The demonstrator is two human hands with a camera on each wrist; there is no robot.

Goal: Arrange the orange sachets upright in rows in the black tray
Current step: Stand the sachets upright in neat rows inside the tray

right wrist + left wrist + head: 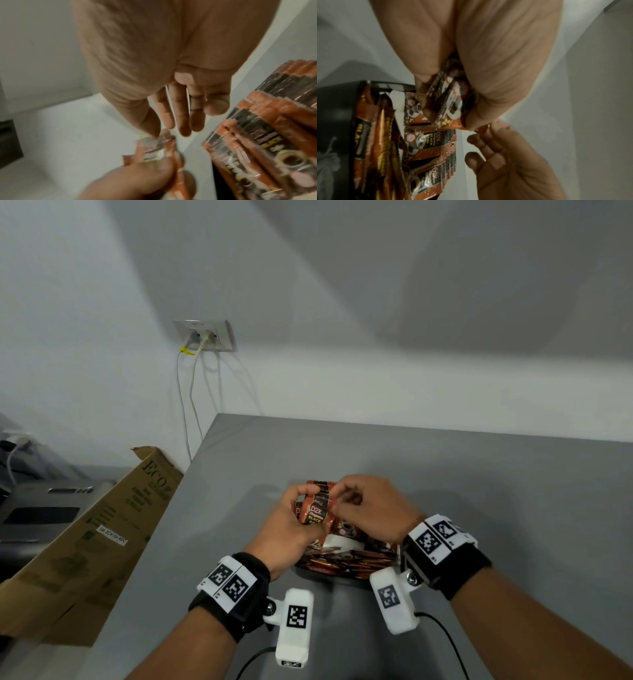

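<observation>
Head view: left hand (289,529) pinches a small bunch of orange sachets (317,508) above the black tray (335,121).
Right hand (371,508): fingers relaxed, touching the bunch's top.
Progress: rows standing in tray; some sachets lie flat, unsorted.

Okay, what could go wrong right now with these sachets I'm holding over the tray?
The left hand grips several sachets in one loose bunch, so some could slip out. The right hand only touches the bunch at its fingertips. Setting them down could also knock over the rows already in the tray.
</observation>
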